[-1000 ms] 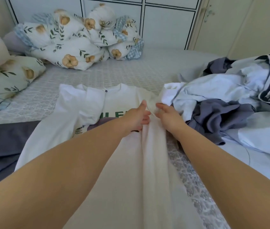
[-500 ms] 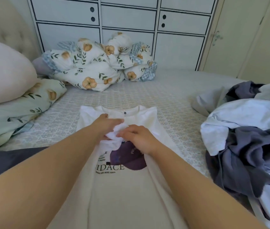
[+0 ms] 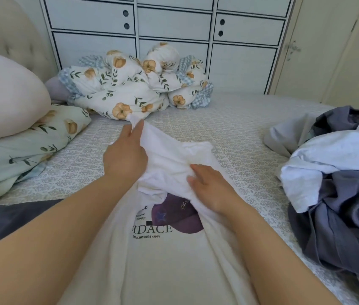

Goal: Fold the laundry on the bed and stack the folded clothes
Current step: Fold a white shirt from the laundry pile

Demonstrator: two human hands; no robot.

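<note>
Left hand (image 3: 125,157): pinching a raised fold of the shirt (image 3: 163,249). Right hand (image 3: 209,186): gripping bunched cloth beside it. Shirt: print up on bed (image 3: 229,128), long axis running toward the person. Unfolded pile (image 3: 339,183): right, nearer right hand.

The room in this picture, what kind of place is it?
Most likely a home bedroom: a bed with pillows, a bundled floral duvet, and white drawers behind. Unfolded laundry lies on it.

Your left hand (image 3: 125,157) now lifting the sleeve end away from the shirt (image 3: 163,256) chest, your right hand (image 3: 211,186) shifted right, gripping bunched fabric, collar now covered
</note>
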